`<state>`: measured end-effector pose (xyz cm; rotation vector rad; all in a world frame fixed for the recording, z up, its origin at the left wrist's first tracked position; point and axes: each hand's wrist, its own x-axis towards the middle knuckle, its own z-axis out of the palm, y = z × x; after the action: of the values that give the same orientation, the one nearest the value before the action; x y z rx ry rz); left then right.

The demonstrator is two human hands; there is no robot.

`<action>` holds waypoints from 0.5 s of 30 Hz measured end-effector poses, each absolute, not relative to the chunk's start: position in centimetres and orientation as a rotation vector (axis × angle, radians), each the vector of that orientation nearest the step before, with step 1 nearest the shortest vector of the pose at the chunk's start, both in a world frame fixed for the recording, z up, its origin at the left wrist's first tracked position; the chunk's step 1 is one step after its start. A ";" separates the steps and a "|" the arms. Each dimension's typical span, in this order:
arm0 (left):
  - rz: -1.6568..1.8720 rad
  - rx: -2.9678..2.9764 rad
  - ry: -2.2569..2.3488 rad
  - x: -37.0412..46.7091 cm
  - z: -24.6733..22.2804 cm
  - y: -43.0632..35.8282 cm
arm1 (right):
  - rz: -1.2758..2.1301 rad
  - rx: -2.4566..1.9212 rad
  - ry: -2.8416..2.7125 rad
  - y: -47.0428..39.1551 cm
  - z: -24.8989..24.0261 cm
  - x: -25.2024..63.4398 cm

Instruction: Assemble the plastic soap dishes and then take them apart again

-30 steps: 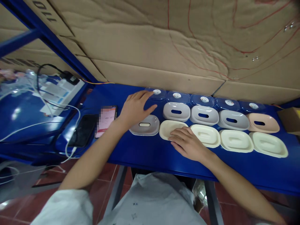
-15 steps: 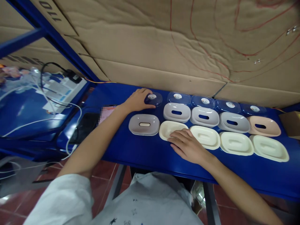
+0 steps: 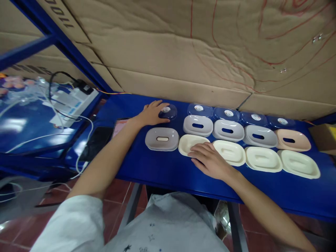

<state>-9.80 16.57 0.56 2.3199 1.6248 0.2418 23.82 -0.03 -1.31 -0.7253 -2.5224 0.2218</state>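
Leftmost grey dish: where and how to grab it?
On the grey dish, likely across its front and rear rims, from above: the oval is narrower that way and blue tabletop borders both. Its right end sits close to a cream dish.

Left hand (image 3: 153, 114) with thumb and fingers about a clear lid (image 3: 170, 111), right hand (image 3: 210, 161) over a cream tray (image 3: 187, 141), grey dish (image 3: 151, 140) just beside, four slotted dishes (image 3: 228, 124) behind, blue table (image 3: 157, 169)
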 end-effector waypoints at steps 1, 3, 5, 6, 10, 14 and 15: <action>0.249 2.318 1.612 -9.9 0.6 17.0 | 0.219 -0.726 -2.530 -0.1 -1.3 23.9; 0.277 2.328 1.581 -10.1 1.1 17.1 | 0.211 -0.728 -2.543 -0.2 -1.3 23.9; 0.364 2.337 1.541 -10.5 1.8 16.0 | 0.199 -0.735 -2.554 -0.3 -1.3 24.0; 0.429 2.343 1.514 -10.6 2.2 15.0 | 0.194 -0.738 -2.557 -0.4 -1.3 24.0; 0.632 2.413 1.440 -10.8 3.3 8.7 | 0.214 -0.756 -2.583 -0.6 -1.0 24.0; 0.579 2.491 1.432 -10.2 2.5 3.5 | 0.241 -0.775 -2.590 -0.5 -1.0 23.9; 0.551 2.506 1.435 -10.1 2.1 2.9 | 0.242 -0.776 -2.584 -0.4 -1.0 23.9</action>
<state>-10.10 2.89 2.15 2.5063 1.4348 0.5507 23.91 -0.43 -1.02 -0.7763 -2.5836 0.2421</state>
